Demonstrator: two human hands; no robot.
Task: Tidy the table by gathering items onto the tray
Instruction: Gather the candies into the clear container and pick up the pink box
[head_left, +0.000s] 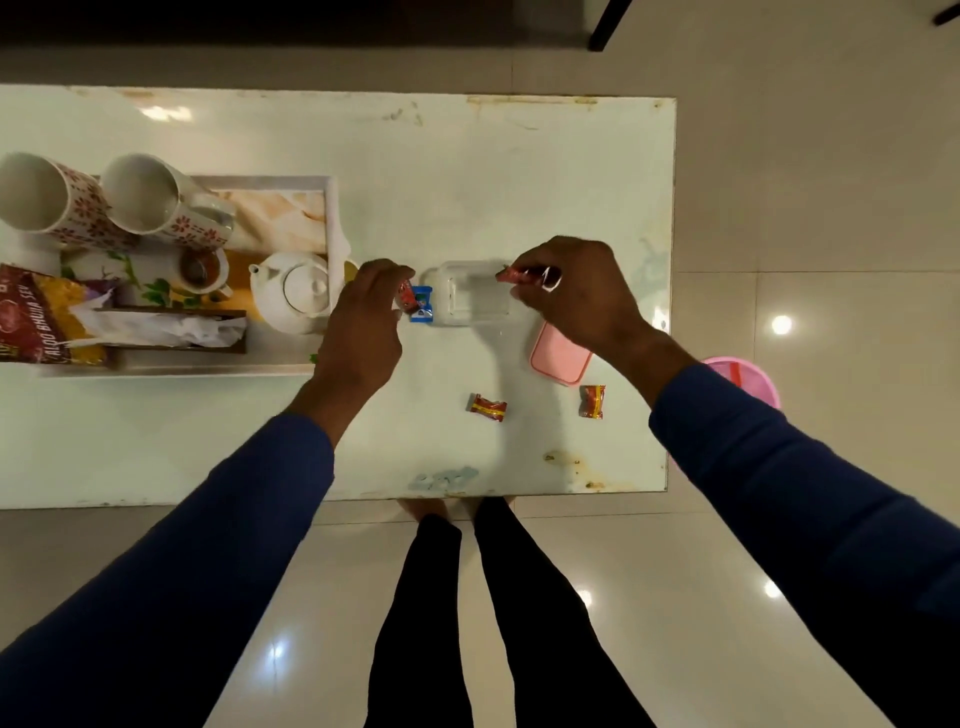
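— What are the hands holding?
— The left hand is pinching a red candy beside the clear plastic container; the right hand is gripping a red wrapper over it.
— And the tray?
— It's sitting at the table's left, carrying mugs and a teapot. Two candies are lying loose near the pink lid.

The room is looking a bit dim and yellowish. Lights from above are shining down and making small white spots on the glossy floor. A bright patch is glaring on the far left of the bench. Soft shadows are falling under the hands. The top of the picture is going dark. The wide lens is bending the mugs at the left edge. Small words are looking fuzzy.
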